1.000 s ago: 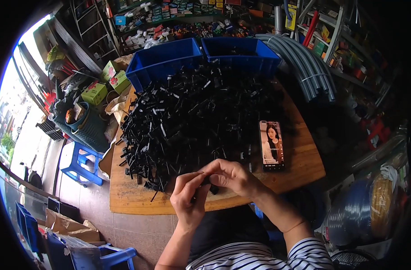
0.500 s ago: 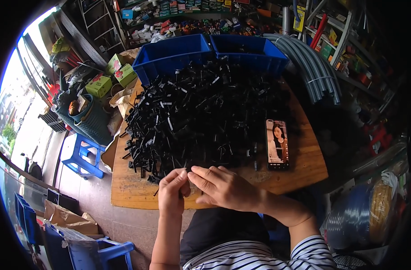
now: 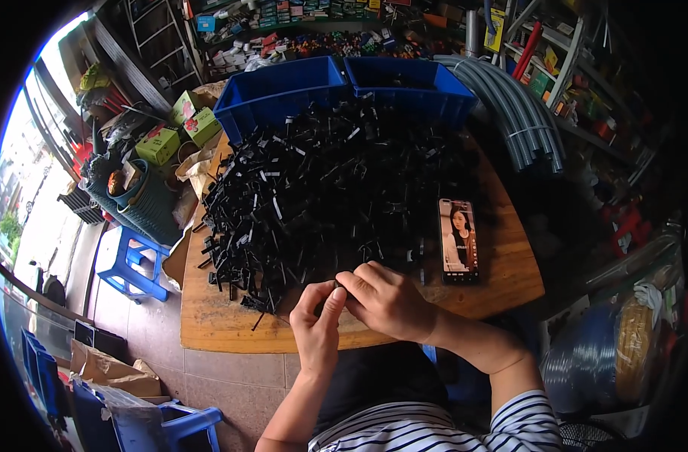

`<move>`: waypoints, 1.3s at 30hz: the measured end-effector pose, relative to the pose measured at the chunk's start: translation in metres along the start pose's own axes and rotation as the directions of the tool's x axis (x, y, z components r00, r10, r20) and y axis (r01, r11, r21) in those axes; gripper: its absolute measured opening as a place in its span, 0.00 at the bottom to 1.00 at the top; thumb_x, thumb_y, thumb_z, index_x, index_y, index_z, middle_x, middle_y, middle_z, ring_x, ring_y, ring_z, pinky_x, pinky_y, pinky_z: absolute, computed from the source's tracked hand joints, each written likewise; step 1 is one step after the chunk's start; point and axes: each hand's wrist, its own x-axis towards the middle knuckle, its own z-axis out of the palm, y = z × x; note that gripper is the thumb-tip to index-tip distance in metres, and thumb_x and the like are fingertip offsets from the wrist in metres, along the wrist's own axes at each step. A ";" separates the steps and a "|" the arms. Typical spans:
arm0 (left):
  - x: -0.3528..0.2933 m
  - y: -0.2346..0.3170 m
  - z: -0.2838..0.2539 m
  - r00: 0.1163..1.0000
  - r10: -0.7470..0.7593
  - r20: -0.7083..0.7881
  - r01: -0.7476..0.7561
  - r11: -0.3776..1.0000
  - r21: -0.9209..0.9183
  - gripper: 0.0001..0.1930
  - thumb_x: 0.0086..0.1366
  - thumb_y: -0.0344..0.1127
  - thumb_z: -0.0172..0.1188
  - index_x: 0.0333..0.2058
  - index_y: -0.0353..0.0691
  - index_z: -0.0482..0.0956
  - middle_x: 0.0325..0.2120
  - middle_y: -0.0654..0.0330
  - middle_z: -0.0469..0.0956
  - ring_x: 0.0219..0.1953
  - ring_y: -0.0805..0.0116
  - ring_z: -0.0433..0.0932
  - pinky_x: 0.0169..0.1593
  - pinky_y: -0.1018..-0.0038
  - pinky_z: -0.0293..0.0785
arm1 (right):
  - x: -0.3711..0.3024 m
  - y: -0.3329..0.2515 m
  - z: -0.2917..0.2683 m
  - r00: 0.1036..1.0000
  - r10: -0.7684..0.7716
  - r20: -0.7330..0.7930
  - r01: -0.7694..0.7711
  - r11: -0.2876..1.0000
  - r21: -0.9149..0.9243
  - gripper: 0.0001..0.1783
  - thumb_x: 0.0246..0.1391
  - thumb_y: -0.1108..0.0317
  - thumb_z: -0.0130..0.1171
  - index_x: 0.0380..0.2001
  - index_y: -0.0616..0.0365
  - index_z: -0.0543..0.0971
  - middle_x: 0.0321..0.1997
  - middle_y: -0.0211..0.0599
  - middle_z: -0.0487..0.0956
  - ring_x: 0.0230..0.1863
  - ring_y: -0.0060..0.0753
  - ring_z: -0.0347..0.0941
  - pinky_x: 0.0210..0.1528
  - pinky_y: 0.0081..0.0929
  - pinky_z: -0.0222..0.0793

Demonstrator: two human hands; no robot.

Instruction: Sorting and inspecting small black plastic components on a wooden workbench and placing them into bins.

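Observation:
At the near edge of the wooden table (image 3: 238,331), my left hand (image 3: 319,320) and my right hand (image 3: 389,305) meet fingertip to fingertip. Both are closed in a pinch around a small dark piece (image 3: 338,285), mostly covered by the fingers, so its kind does not show. Just beyond them spreads a big heap of small black plastic pieces (image 3: 321,188), some with pale glints. To the right of the heap lies a phone (image 3: 458,245) with its screen lit, showing a person.
Two blue bins (image 3: 280,87) stand behind the heap. Coiled grey hoses (image 3: 513,113) hang over the back right. At left are a blue stool (image 3: 133,260), a basket (image 3: 144,203) and green boxes (image 3: 159,145). Wrapped tubing rolls (image 3: 607,358) sit at right.
Both hands have shifted a little right and come together. My right fingers, earlier stretched out, are now curled into a pinch against the left fingertips. The view has shifted slightly.

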 end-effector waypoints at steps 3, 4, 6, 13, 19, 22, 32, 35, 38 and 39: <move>-0.001 -0.008 0.003 0.995 0.097 -0.025 -0.094 0.988 0.122 0.08 0.63 0.31 0.57 0.36 0.31 0.77 0.26 0.65 0.73 0.25 0.82 0.65 0.28 0.84 0.61 | -0.008 0.005 0.010 1.000 -0.025 0.002 0.025 0.999 -0.036 0.20 0.42 0.72 0.63 0.39 0.68 0.72 0.29 0.38 0.71 0.29 0.34 0.72 0.30 0.26 0.73; -0.002 -0.011 0.003 0.997 0.075 -0.021 -0.072 0.993 0.094 0.09 0.63 0.32 0.57 0.36 0.30 0.76 0.27 0.64 0.72 0.27 0.81 0.66 0.30 0.83 0.62 | -0.010 0.007 0.012 0.999 -0.036 0.035 0.038 0.997 -0.065 0.19 0.45 0.70 0.62 0.39 0.69 0.72 0.29 0.39 0.71 0.30 0.34 0.73 0.31 0.27 0.74; -0.002 -0.013 0.006 0.999 0.051 -0.013 -0.050 0.997 0.066 0.10 0.63 0.33 0.57 0.37 0.30 0.75 0.28 0.63 0.72 0.28 0.79 0.67 0.31 0.82 0.64 | -0.013 0.009 0.012 0.999 -0.041 0.007 0.041 0.996 -0.075 0.19 0.44 0.70 0.63 0.39 0.68 0.72 0.29 0.39 0.72 0.29 0.34 0.73 0.30 0.27 0.74; 0.010 -0.010 -0.003 0.972 -0.151 0.178 0.224 0.815 -0.534 0.07 0.61 0.35 0.55 0.32 0.37 0.73 0.36 0.55 0.77 0.32 0.71 0.75 0.27 0.80 0.70 | -0.017 0.012 -0.036 0.938 0.331 0.105 -0.333 0.943 0.005 0.31 0.37 0.74 0.66 0.49 0.58 0.71 0.48 0.40 0.72 0.52 0.43 0.67 0.53 0.34 0.64; 0.033 -0.017 -0.018 0.859 -0.078 0.506 0.498 0.351 -0.793 0.09 0.53 0.32 0.55 0.35 0.38 0.74 0.42 0.47 0.77 0.42 0.52 0.77 0.43 0.59 0.76 | -0.044 0.050 -0.023 0.881 0.460 -0.111 -0.456 0.888 0.059 0.19 0.45 0.78 0.61 0.44 0.60 0.76 0.35 0.36 0.76 0.39 0.36 0.69 0.44 0.29 0.66; 0.035 -0.001 -0.014 0.860 -0.056 0.508 0.473 0.464 -0.749 0.24 0.55 0.30 0.55 0.53 0.39 0.71 0.40 0.50 0.76 0.40 0.59 0.77 0.42 0.66 0.75 | -0.019 0.042 -0.028 0.922 0.382 -0.065 -0.345 0.886 0.311 0.21 0.50 0.75 0.60 0.50 0.60 0.75 0.35 0.34 0.76 0.39 0.29 0.69 0.43 0.23 0.66; 0.028 0.017 -0.019 0.969 0.151 0.196 -0.160 0.987 0.031 0.09 0.56 0.32 0.65 0.33 0.33 0.81 0.28 0.65 0.74 0.29 0.79 0.72 0.31 0.83 0.67 | 0.002 0.023 -0.008 0.814 0.369 0.449 -0.480 -0.010 0.877 0.17 0.54 0.58 0.61 0.36 0.61 0.73 0.32 0.27 0.75 0.35 0.17 0.70 0.40 0.17 0.68; 0.024 0.005 -0.019 0.990 0.084 0.111 -0.074 0.993 -0.087 0.09 0.56 0.32 0.65 0.31 0.32 0.79 0.24 0.66 0.75 0.26 0.79 0.71 0.30 0.83 0.66 | -0.006 0.004 -0.015 0.822 0.545 0.162 -0.362 0.282 0.889 0.15 0.57 0.68 0.58 0.44 0.64 0.73 0.37 0.34 0.78 0.43 0.24 0.75 0.47 0.22 0.72; 0.016 0.005 -0.009 0.991 0.052 0.123 -0.036 0.991 -0.125 0.09 0.56 0.31 0.65 0.33 0.32 0.79 0.26 0.66 0.75 0.26 0.79 0.71 0.31 0.83 0.66 | -0.005 -0.001 -0.012 0.787 0.616 -0.037 -0.397 0.550 0.735 0.13 0.57 0.73 0.56 0.45 0.65 0.72 0.36 0.34 0.78 0.43 0.24 0.75 0.48 0.22 0.72; 0.013 0.004 -0.007 0.989 0.048 0.140 -0.030 0.992 -0.124 0.09 0.56 0.31 0.65 0.33 0.33 0.79 0.27 0.65 0.75 0.26 0.79 0.71 0.31 0.83 0.67 | -0.003 -0.003 -0.014 0.755 0.652 -0.064 -0.397 0.533 0.747 0.11 0.55 0.75 0.57 0.42 0.63 0.75 0.36 0.33 0.77 0.39 0.23 0.76 0.44 0.19 0.72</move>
